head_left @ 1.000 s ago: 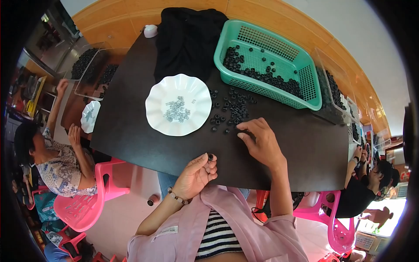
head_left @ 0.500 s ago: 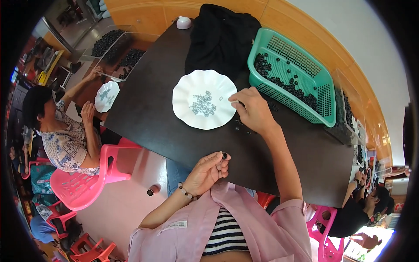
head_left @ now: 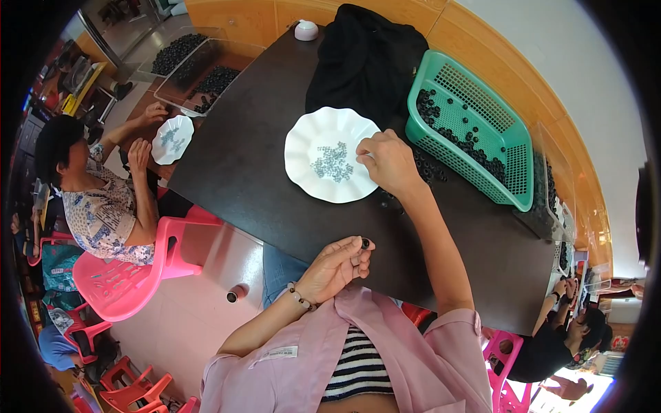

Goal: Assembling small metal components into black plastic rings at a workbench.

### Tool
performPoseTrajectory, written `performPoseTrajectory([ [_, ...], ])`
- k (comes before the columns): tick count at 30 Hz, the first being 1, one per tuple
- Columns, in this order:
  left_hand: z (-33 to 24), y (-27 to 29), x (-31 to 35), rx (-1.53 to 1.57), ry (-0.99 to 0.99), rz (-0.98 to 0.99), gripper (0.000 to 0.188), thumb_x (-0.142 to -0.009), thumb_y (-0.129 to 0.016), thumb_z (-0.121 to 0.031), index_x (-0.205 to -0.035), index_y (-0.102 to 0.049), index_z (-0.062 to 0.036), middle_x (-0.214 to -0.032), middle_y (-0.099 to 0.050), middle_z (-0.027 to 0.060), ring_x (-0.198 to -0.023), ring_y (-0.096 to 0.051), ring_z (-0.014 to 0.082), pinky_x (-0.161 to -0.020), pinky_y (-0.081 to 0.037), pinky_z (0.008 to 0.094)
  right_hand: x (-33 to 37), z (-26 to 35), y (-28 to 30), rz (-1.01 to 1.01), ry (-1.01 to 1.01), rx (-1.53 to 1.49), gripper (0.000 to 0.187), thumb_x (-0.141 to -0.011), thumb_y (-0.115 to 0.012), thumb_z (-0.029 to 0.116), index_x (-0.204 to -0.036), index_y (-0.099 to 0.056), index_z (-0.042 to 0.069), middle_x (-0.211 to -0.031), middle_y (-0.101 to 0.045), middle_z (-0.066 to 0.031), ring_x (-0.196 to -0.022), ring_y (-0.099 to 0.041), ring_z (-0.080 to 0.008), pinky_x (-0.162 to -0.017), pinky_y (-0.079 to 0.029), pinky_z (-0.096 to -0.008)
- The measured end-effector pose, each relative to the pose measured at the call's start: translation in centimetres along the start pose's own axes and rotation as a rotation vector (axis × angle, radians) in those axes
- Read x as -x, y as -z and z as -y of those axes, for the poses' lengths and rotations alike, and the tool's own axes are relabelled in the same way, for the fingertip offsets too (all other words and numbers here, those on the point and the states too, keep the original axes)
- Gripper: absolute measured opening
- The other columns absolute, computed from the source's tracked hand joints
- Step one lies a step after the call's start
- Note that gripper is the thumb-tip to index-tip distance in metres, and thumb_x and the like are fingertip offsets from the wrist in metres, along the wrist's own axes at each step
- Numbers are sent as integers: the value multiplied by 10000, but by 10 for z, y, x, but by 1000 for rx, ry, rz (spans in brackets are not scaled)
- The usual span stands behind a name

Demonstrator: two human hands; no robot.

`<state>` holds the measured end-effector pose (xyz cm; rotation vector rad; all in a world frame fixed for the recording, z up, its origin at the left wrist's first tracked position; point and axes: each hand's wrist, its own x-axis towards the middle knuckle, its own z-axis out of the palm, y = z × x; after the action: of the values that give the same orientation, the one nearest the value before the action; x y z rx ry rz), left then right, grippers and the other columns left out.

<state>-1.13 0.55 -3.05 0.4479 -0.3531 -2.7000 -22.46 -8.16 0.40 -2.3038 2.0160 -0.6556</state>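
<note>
My left hand [head_left: 337, 265] pinches a small black round bead [head_left: 365, 243]; my right hand [head_left: 387, 162], fingers together, rests on the white scalloped plate's [head_left: 310, 172] rim.

Bright daylight, sharp centre, fisheye-bent dark rim

Small hand-assembly workshop. Long dark table [head_left: 234, 172] centre frame; green basket [head_left: 475, 131] of small dark parts upper right; clear trays [head_left: 200, 65] of the same upper left; seated workers on pink plastic chairs [head_left: 131, 275] left.
</note>
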Motion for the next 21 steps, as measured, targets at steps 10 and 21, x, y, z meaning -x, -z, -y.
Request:
performPoseTrajectory([
  [10,-3,-5,-1,-18,9,-27,256,-992,-514,-266,-1047,-580,-25,-813,-516,-3,-763,-506,92,-717,-443,267,36,27,39,15,-300,-615,71,-814,-691,91,-881,-702,70,-730,-625,-65,-646,-543,-136,-628,-443,-266],
  [21,-4,-30,0,-71,-19,-41,235,-972,-561,-302,-1002,-601,-73,-799,-515,-39,-732,-458,42,-689,-393,206,125,65,52,-86,-314,-1295,108,-870,-653,5,-972,-688,8,-1035,-631,-90,-893,-605,-128,-796,-487,-260],
])
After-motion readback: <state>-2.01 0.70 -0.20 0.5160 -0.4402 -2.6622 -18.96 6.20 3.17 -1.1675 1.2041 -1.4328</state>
